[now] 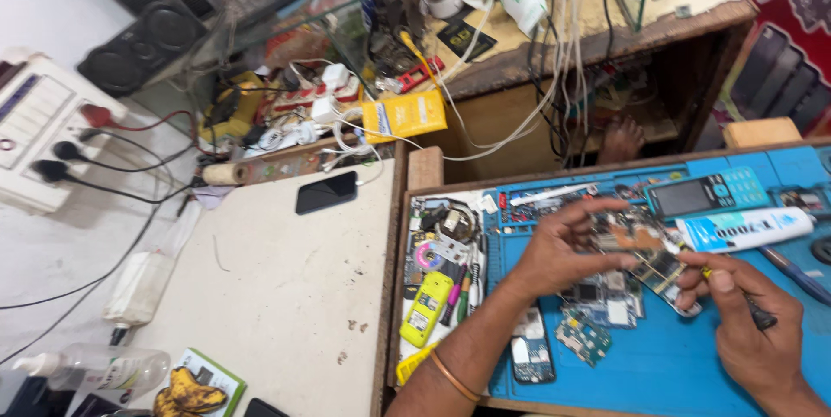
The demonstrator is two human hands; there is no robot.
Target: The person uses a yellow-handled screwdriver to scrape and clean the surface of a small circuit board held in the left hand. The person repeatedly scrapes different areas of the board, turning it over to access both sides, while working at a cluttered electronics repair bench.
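Nearest to us, at the lower left edge, we record a blackened banana (183, 394) lying on a green-edged booklet (212, 371), with a clear plastic squeeze bottle (99, 367) just beside it on the pale worktop (277, 296).

On the blue repair mat (658, 365) we note the right hand (744, 317), fingers curled shut around a slim dark-handled tool (751, 309) whose tip meets a circuit board (645, 248). The left hand (567, 248) is partly open, fingers spread and bent, steadying that board from its left side; a thin bangle (454, 376) sits on the forearm. The board lies on the mat between the two hands, over further loose boards (597, 313). A small dark handset (530, 355) lies below the left wrist.

Left of the mat, a tray section holds a yellow-green handset (424, 309) among pens and small parts.

Beyond the hands we observe a white and blue tube (744, 228) and, touching its upper side, a keypad phone (710, 193) with teal keys.

Farther off, a black smartphone (326, 192) lies face up on the worktop, a yellow pouch (404, 115) hangs amid tangled white cables, and a white switchboard (39, 135) with plugs is mounted on the left wall. A black speaker (143, 45) stands beyond it.
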